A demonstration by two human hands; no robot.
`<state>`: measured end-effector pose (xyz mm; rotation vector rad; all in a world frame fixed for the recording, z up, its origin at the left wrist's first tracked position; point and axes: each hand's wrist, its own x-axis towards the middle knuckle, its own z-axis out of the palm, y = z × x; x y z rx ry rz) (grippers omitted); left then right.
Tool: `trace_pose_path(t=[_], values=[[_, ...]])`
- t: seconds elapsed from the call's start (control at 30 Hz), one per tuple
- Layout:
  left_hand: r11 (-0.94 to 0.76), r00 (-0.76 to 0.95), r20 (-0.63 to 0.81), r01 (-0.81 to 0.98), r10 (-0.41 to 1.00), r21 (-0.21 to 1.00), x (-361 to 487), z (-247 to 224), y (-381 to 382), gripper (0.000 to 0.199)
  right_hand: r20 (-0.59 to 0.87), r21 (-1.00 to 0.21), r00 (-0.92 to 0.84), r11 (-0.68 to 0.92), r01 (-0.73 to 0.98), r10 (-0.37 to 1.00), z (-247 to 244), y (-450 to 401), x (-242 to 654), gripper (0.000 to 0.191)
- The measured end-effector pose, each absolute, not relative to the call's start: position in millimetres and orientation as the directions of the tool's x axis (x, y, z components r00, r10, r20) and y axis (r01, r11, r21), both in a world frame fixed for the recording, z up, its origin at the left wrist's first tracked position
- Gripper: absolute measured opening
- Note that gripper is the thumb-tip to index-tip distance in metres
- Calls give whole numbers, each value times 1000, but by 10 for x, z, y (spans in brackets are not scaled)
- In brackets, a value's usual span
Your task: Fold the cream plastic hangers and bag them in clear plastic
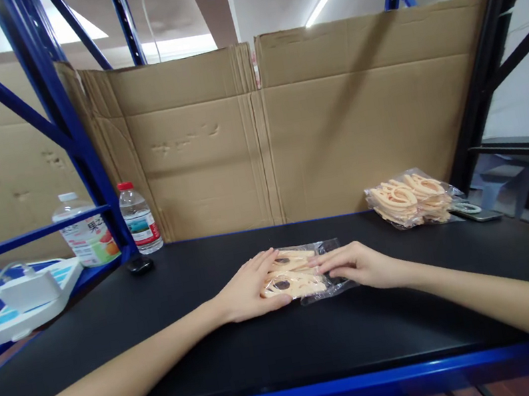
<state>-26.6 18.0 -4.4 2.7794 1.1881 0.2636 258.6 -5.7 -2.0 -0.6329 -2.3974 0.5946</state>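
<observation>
A clear plastic bag with pale, cut-out flat pieces (296,282) inside lies flat on the black tabletop (290,349), in front of me. My left hand (252,288) rests against the bag's left end, thumb along the near edge and fingers over the far corner, spread apart from the thumb. On the right end of the bag lies my right hand (357,265), palm down, its fingers stretched over the plastic and the pieces. Loose, crinkled plastic sticks out under and beside the right fingers.
More bagged pale pieces (411,199) are piled at the back right, beside a phone (477,213). At the back left stand a red-capped bottle (141,222) and a larger bottle (85,234), near a black object (140,265) and a power strip (33,301). Cardboard (362,114) lines the back.
</observation>
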Motion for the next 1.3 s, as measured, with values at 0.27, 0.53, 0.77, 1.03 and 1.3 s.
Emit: trace_pose_path(t=[0.27,0.53,0.77,1.03,1.3], values=[[-723,699,188,666,690,182,-298,-126,228,93,215,-262,-927,933,247,306,109,49,2248,50],[-742,706,229,637,670,209,-298,-130,197,92,170,-107,-923,938,330,344,35,164,2093,49],[-731,712,171,649,681,209,-301,-102,178,101,196,-181,-900,916,358,390,108,56,2205,62],[-737,726,145,639,672,220,-311,-115,191,98,79,-144,-916,914,380,393,270,-131,2368,58],[-728,721,121,653,682,210,-275,-36,141,96,72,-161,-870,867,472,487,328,-212,2605,46]])
